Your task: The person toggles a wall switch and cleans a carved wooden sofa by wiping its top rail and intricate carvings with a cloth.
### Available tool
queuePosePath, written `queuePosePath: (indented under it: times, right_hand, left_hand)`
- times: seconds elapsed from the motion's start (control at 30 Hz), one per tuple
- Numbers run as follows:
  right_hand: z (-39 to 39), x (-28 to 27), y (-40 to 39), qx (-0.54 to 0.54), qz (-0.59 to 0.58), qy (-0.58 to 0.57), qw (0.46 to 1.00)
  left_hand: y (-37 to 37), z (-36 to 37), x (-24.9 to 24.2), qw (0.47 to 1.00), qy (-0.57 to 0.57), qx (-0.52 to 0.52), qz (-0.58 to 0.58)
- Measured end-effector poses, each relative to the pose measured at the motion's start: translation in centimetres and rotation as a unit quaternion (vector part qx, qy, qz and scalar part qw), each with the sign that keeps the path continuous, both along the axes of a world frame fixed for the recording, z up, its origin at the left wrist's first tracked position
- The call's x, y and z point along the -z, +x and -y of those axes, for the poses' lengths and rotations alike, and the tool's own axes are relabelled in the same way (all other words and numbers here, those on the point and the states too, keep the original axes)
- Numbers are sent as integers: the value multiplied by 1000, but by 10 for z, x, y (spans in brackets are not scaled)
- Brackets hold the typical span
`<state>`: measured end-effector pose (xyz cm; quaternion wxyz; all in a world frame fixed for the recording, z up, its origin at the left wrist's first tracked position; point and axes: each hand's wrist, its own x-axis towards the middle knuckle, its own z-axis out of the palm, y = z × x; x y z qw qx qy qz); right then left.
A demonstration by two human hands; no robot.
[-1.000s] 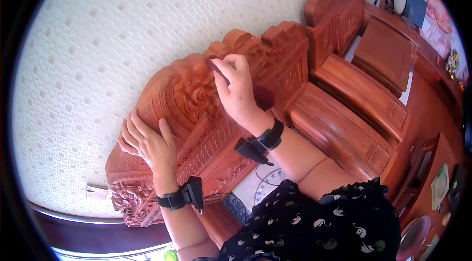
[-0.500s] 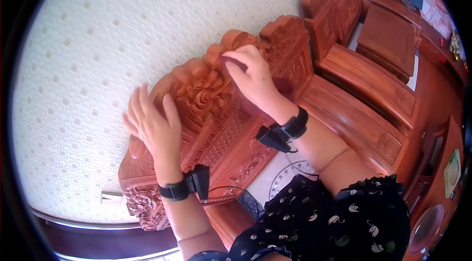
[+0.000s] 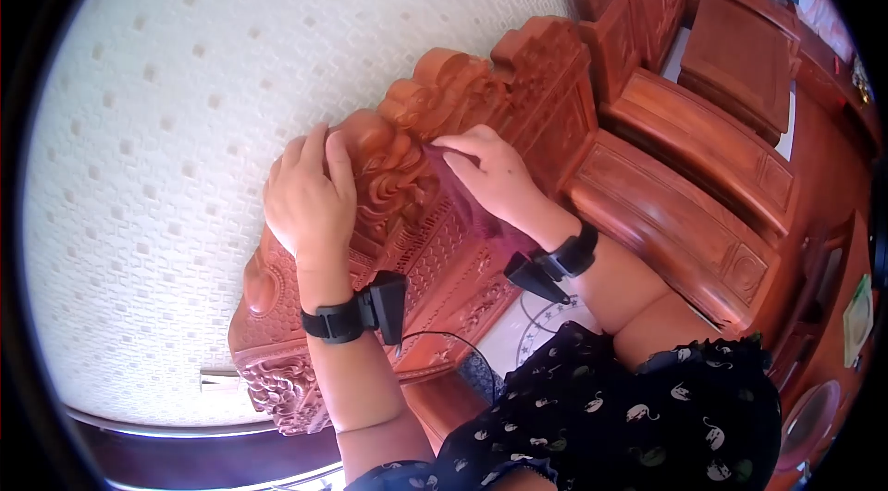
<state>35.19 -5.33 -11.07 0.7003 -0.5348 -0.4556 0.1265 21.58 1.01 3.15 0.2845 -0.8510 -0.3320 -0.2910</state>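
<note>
A dark purple-red cloth (image 3: 460,198) hangs from my right hand (image 3: 495,178). My right thumb and fingers are closed on its upper end, in front of the carved wooden backrest (image 3: 393,178). The cloth drapes down over the carved panel. At the upper left edge of the same backrest, my left hand (image 3: 313,200) rests with its fingers bent over the wood and the thumb toward the carving. Those fingertips are partly hidden. Each wrist wears a black strap with a small black box.
Pale patterned wallpaper (image 3: 185,167) rises behind the backrest. To the right stand another wooden seat (image 3: 680,214) and a square wooden stool or table (image 3: 740,61). A round pinkish dish (image 3: 809,426) lies at the lower right, and a wall socket (image 3: 219,381) is low on the left.
My left hand has gone from spread in the air to resting on the backrest's top edge. The right hand has lowered slightly with the cloth, which now shows more. The view has shifted a little.
</note>
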Motion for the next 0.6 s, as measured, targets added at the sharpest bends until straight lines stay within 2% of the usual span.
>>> queuePosePath:
  times: [0.07,0.13,0.2,0.27,0.43,0.5,0.53,0.6]
  right_hand:
    - [6,2,4,-7,-14,4,1000]
    - [14,5,4,-41,-68,56,995]
    - [16,8,11,-51,-58,64,995]
    - [24,5,22,10,126,87,988]
    - [30,-16,48,-44,199,100,974]
    - [29,-25,54,-104,189,23,976]
    - [28,-28,56,-112,192,25,975]
    - [25,-32,59,-219,151,-1,964]
  left_hand:
    - [1,1,-1,1000,-19,16,14]
    - [0,0,1,1000,-14,16,10]
    - [2,-1,1,1000,-6,14,5]
    - [4,-1,2,1000,-18,6,17]
    - [6,-1,2,1000,-13,-2,13]
    - [6,-1,1,1000,-10,4,4]
    - [7,-1,0,1000,-9,-4,7]
    - [7,0,-1,1000,-15,6,5]
